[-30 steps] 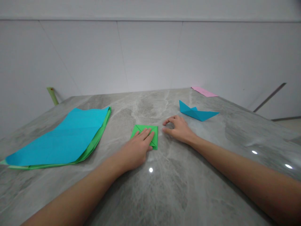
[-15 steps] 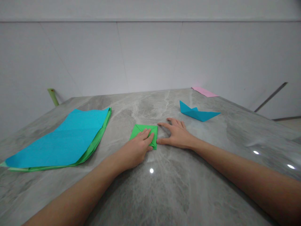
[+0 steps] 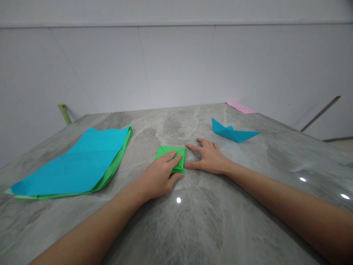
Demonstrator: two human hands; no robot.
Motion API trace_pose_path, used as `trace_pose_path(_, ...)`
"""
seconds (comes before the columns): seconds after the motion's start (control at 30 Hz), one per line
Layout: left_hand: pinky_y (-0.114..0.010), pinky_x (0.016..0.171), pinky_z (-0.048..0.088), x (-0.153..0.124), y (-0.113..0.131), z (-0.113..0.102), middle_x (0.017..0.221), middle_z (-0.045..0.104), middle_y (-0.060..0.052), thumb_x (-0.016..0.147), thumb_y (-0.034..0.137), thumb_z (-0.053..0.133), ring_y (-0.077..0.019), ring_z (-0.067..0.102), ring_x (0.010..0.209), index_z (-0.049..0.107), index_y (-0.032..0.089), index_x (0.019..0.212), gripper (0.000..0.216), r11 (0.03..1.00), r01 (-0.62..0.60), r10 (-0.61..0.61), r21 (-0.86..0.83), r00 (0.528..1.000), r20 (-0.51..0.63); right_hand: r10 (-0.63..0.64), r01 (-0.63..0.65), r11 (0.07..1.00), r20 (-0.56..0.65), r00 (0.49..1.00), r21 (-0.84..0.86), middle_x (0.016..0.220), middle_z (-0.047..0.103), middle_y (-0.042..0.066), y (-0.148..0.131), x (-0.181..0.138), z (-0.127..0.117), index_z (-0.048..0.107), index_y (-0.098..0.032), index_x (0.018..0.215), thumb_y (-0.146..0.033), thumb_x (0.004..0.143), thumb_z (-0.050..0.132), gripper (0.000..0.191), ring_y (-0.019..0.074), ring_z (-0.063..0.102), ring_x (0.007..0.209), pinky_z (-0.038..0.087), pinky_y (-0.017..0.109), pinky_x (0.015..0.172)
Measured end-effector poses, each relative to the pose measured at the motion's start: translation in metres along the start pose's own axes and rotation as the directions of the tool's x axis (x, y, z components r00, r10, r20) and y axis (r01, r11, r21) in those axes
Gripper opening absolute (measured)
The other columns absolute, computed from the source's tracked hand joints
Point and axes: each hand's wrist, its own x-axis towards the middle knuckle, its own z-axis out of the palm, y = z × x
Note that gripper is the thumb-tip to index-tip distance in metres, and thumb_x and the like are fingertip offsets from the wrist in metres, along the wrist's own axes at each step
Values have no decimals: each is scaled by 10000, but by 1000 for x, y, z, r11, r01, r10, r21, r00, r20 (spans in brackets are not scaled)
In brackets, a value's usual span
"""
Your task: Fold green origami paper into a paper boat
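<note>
A small folded green paper square (image 3: pixel 171 153) lies flat on the grey marble table (image 3: pixel 193 221), near its middle. My left hand (image 3: pixel 160 173) rests on the square's near part, fingers stretched out and pressing it down. My right hand (image 3: pixel 207 157) lies flat on the table just right of the square, fingers spread, with the thumb and index fingertip at the paper's right edge. Neither hand grips anything.
A stack of large sheets, blue (image 3: pixel 74 162) on top of green, lies at the left. A blue paper boat (image 3: pixel 231 131) stands beyond my right hand. A pink sheet (image 3: pixel 241 107) sits at the far right edge. A green strip (image 3: pixel 64 113) leans against the wall.
My right hand uncurled and slid left until it lay flat against the green square's right edge. My left hand stayed pressing on the paper, shifting only slightly.
</note>
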Motion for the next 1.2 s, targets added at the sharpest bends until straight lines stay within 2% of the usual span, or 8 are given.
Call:
trace_pose_path(0.1, -508, 1168, 338, 0, 1, 2, 1536, 405, -207, 983, 261, 484, -332, 332, 1452, 502, 110, 1421, 463, 999, -23, 22, 29, 999, 25, -18, 18, 1000, -17, 1000, 3, 1535, 342, 188, 1, 0, 2, 491, -353, 1451, -724, 705, 679, 854, 439, 256, 1450, 110, 691, 1128)
trace_pose_path(0.23, -484, 1169, 350, 2, 1, 7, 1551, 389, -188, 987, 213, 449, -307, 332, 1456, 502, 114, 1411, 438, 999, -46, 46, 8, 999, -11, -17, 17, 1000, -11, 1000, 0, 1539, 341, 186, 1, 1, 1, 482, -355, 1456, -730, 706, 674, 860, 437, 258, 1449, 112, 687, 1130)
trace_pose_path(0.4, -451, 1152, 390, 3, -6, 7, 1500, 482, -144, 1002, 251, 457, -258, 393, 1430, 541, 156, 1370, 390, 992, -115, 112, -47, 992, -63, -6, 6, 1000, 4, 1000, -4, 1549, 329, 186, 0, 1, 0, 471, -359, 1463, -719, 716, 674, 854, 438, 250, 1454, 109, 685, 1132)
trace_pose_path(0.5, -425, 1149, 400, 5, -10, 7, 1466, 525, -129, 1018, 256, 426, -243, 466, 1382, 591, 153, 1320, 359, 995, -82, 77, -55, 994, -84, -10, 10, 1000, -9, 1000, -8, 1547, 333, 198, -1, -2, 0, 489, -324, 1458, -705, 735, 666, 836, 440, 255, 1452, 119, 680, 1135)
trace_pose_path(0.63, -415, 1149, 399, 9, -12, 10, 1478, 499, -154, 1014, 233, 433, -250, 494, 1359, 605, 105, 1307, 362, 998, -32, 27, -51, 995, -97, -51, 51, 999, -43, 998, -13, 1514, 375, 226, -6, -12, 1, 490, -242, 1459, -724, 708, 672, 911, 424, 300, 1438, 179, 656, 1141)
trace_pose_path(0.77, -419, 1143, 406, 9, -12, 9, 1497, 483, -117, 1007, 217, 450, -250, 503, 1351, 620, 146, 1307, 352, 998, -26, 20, -51, 994, -108, -143, 146, 989, -88, 986, 28, 1501, 395, 219, -11, -21, 1, 427, -205, 1489, -695, 630, 752, 1041, 399, 399, 1382, 286, 591, 1135)
trace_pose_path(0.9, -421, 1158, 383, 6, -11, 7, 1513, 457, -104, 987, 226, 502, -266, 459, 1382, 666, 179, 1272, 333, 997, -55, 50, -56, 995, -89, -163, 171, 984, -144, 976, 45, 1452, 455, 198, -11, -21, 1, 449, -175, 1466, -635, 663, 759, 976, 368, 458, 1336, 360, 528, 1115)
trace_pose_path(1.2, -447, 1169, 354, 6, -10, 7, 1518, 428, -165, 985, 213, 493, -295, 412, 1409, 689, 151, 1250, 336, 994, -104, 101, -43, 993, -67, -180, 190, 981, -177, 968, 40, 1371, 527, 199, -10, -18, 4, 510, -162, 1417, -612, 673, 770, 907, 372, 497, 1292, 375, 557, 1097)
